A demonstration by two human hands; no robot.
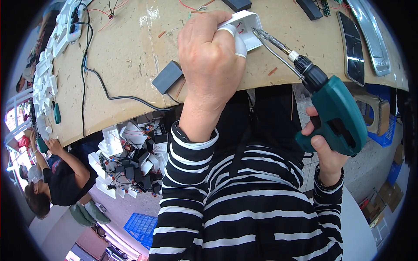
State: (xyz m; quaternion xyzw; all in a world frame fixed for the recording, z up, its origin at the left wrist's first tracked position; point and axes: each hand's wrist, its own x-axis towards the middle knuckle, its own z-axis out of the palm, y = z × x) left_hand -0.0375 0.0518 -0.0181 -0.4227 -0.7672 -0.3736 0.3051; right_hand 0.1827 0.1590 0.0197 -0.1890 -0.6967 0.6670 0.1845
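Head view: your left hand [212, 56] is gripping a white plastic casing [246, 27], fingers curled over its near side, pinning it on the tan worktop [130, 56] close to the table's near edge. One finger is wearing a white finger cot [240, 45]. Your right hand [325, 150] is wrapped around the grip of a green soldering gun [336, 111], fully closed on it, held off the table edge over your lap. The gun's long metal tip [269, 40] is angling up and left, and its end is sitting right at the casing's right side; can't tell if it's actually touching. A grey block [167, 77] is lying on the worktop just left of your left wrist, with a black cable [109, 91] running past it and up toward a white power strip [74, 19] at the far left. Red wire bits are scattered across the top. Two dark and silver flat panels [363, 43] are lying at the right end of the table. Below the table edge, a pile of white casings with boards and wires [128, 163] is sitting on the floor, a blue crate [141, 227] near it. Another person [56, 178] is sitting at lower left, one hand on a green thing by the table's left end.
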